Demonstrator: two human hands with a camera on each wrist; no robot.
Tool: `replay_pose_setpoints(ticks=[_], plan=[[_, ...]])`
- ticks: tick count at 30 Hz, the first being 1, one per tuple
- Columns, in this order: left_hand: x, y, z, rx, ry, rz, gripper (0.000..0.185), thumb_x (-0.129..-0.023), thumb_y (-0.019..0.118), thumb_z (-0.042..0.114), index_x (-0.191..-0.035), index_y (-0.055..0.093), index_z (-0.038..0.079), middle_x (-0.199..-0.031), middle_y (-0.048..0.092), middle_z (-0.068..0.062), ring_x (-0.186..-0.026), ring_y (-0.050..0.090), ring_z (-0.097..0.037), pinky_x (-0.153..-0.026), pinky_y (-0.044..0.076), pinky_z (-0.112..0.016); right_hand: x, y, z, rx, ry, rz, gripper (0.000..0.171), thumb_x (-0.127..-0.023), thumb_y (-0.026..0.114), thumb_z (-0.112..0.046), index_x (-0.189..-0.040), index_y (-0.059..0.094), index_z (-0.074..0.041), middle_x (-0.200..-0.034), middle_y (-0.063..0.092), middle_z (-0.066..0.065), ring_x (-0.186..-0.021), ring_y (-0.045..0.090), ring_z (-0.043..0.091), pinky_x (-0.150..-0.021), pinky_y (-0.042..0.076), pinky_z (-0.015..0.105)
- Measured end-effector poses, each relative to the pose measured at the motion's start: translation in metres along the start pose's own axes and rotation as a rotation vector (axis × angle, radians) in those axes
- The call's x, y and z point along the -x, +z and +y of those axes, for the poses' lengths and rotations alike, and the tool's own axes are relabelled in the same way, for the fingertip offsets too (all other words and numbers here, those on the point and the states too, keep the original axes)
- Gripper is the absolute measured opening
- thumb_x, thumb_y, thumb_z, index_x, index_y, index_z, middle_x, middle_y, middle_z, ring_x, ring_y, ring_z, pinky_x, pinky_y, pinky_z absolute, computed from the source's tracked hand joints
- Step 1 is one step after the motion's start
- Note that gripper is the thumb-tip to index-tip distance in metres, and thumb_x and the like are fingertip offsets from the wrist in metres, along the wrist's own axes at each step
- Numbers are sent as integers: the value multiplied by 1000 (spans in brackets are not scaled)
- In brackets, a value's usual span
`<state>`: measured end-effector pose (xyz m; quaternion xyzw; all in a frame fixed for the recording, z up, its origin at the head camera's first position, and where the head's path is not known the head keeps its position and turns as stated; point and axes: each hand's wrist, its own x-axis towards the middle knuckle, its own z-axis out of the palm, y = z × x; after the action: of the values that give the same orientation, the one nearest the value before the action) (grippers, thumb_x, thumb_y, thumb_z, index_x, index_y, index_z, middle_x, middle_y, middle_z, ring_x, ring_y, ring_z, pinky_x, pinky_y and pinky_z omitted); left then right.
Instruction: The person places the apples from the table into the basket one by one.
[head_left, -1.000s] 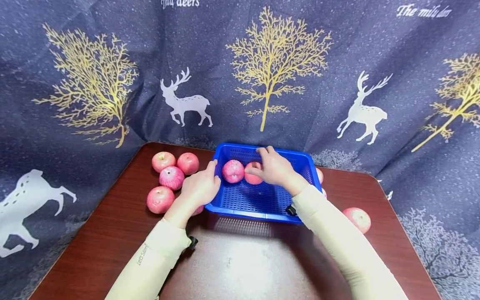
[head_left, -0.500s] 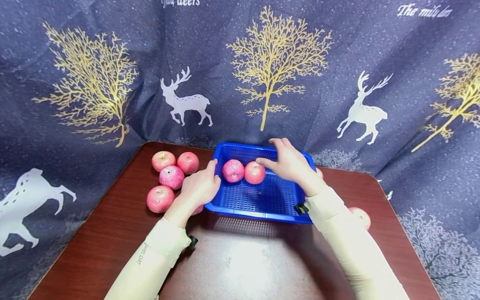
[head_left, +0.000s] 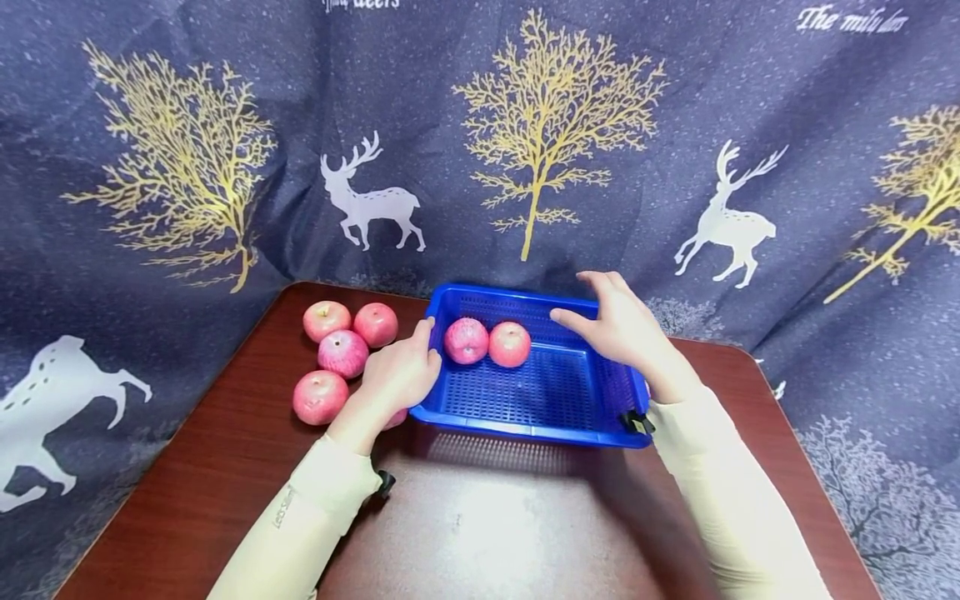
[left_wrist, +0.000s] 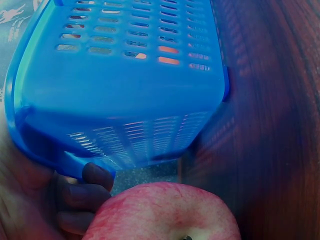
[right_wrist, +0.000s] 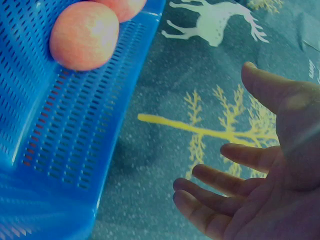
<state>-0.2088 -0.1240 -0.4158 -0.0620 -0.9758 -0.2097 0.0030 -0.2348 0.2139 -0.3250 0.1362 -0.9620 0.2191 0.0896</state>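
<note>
A: Left hand (head_left: 397, 375)?
B: Clamped on the left rim of the blue basket (head_left: 525, 421), thumb over the edge, fingers (left_wrist: 87, 187) curled under the lip in the left wrist view.
A: Right hand (head_left: 626, 333)?
B: Hovering above the basket's right wall, fingers (right_wrist: 220, 185) spread and relaxed, gripping nothing.
A: Inside the basket?
B: Two pink apples (head_left: 487, 342), side by side and touching, toward the far left corner.
A: Basket's place?
B: Flat on the brown desk (head_left: 480, 517), toward the far edge, just short of the dark blue curtain (head_left: 480, 125) with gold trees and white deer.
A: Outside the basket?
B: Four loose apples (head_left: 341, 350) clustered on the desk left of the basket, near the left hand; one more (left_wrist: 165, 212) just beside the curled fingers, partly hidden under the hand in the head view
</note>
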Motion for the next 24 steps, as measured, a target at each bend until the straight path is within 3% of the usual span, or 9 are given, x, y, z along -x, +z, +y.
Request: replay_pose_setpoints(ticks=[8, 17, 24], plan=[[0, 1, 0, -2, -2, 3, 65, -113, 53, 37, -172, 36, 16, -129, 76, -23, -103, 77, -43, -81, 62, -60, 17, -18, 18, -20, 47, 32, 81, -102, 75, -60, -158, 55, -4, -144, 58, 23, -120, 62, 42, -103, 48, 65], [0, 0, -1, 0, -3, 9, 64, -112, 53, 36, -171, 37, 16, -127, 76, -23, -100, 76, -43, -78, 61, -59, 35, -30, 37, -19, 64, 69, 81, -103, 75, -56, -158, 54, -2, -155, 53, 30, -140, 54, 48, -113, 41, 67], [0, 0, -1, -2, 6, 6, 64, -112, 52, 35, -172, 37, 15, -125, 77, -23, -99, 76, -43, -76, 61, -59, 49, -33, 53, -26, 71, 108, 79, -102, 79, -49, -156, 55, 2, -151, 56, 32, -138, 54, 48, -113, 41, 67]])
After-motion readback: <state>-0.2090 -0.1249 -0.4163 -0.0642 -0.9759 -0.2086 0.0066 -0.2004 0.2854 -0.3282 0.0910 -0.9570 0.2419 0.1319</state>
